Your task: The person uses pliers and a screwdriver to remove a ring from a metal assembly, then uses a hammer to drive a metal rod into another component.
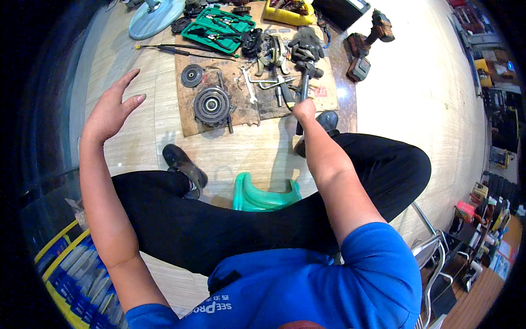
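My right hand (pixel 305 109) is closed round the handle of a hammer (pixel 305 86), whose dark head points away from me over the right part of a cardboard sheet (pixel 249 112). My left hand (pixel 112 111) hangs in the air to the left of the cardboard, fingers apart and holding nothing. On the cardboard lie a grooved pulley with a round hub (pixel 212 105), a smaller round disc (pixel 192 75), a combination wrench (pixel 249 86) and a metal puller (pixel 273 55). Dark work gloves (pixel 308 45) rest just beyond the hammer head.
A green tool case (pixel 219 28) with pliers lies open at the far side, beside a yellow bin (pixel 289 12). A cordless drill (pixel 370 41) stands at the right on the tiled floor. Below me is a green plastic stool (pixel 266 198). Shelves and a cluttered bench line the right.
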### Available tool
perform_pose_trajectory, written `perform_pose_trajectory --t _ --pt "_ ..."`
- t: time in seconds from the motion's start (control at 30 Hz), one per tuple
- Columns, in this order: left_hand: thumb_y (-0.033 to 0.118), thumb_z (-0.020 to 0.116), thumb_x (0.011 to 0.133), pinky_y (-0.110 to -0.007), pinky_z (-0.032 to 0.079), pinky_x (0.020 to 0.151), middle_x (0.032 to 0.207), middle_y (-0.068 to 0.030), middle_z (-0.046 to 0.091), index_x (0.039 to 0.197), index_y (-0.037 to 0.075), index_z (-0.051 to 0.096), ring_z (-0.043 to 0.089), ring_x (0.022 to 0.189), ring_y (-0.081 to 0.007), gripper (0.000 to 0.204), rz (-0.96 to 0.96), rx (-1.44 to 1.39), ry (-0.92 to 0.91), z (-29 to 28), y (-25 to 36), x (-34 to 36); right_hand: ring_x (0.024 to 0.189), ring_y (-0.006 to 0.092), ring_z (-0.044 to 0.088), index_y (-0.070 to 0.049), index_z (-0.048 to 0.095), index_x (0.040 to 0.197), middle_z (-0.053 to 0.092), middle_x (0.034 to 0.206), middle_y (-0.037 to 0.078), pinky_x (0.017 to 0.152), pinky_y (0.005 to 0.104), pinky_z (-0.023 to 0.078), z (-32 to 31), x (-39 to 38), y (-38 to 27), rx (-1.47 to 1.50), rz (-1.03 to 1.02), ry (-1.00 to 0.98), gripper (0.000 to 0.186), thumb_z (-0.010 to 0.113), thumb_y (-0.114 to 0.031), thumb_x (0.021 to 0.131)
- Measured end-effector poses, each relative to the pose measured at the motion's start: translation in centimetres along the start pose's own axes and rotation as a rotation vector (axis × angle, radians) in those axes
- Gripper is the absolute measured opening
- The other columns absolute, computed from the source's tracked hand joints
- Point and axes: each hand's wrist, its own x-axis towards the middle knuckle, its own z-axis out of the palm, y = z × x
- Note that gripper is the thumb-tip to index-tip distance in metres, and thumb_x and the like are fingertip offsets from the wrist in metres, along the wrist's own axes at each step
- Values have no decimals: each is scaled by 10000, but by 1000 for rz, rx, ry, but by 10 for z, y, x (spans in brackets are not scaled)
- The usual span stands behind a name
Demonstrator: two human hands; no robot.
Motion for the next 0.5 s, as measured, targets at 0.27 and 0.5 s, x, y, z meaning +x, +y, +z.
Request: perform_pose_trajectory --t 0.27,0.5 --pt "267 643 914 -421 329 1124 1465 -170 458 1467 115 401 420 1362 -318 622 -9 -45 1 7 -12 -2 1001 432 646 69 692 956 665 1007 300 878 454 518 -57 44 34 -110 -167 36 360 602 -249 811" --pt "271 633 917 -423 315 1137 1471 -176 448 1469 107 395 395 1381 -321 622 -63 -42 -42 4 -4 0 985 426 648 16 700 972 674 997 281 898 471 504 -74 61 45 -217 -132 47 555 592 -519 878"
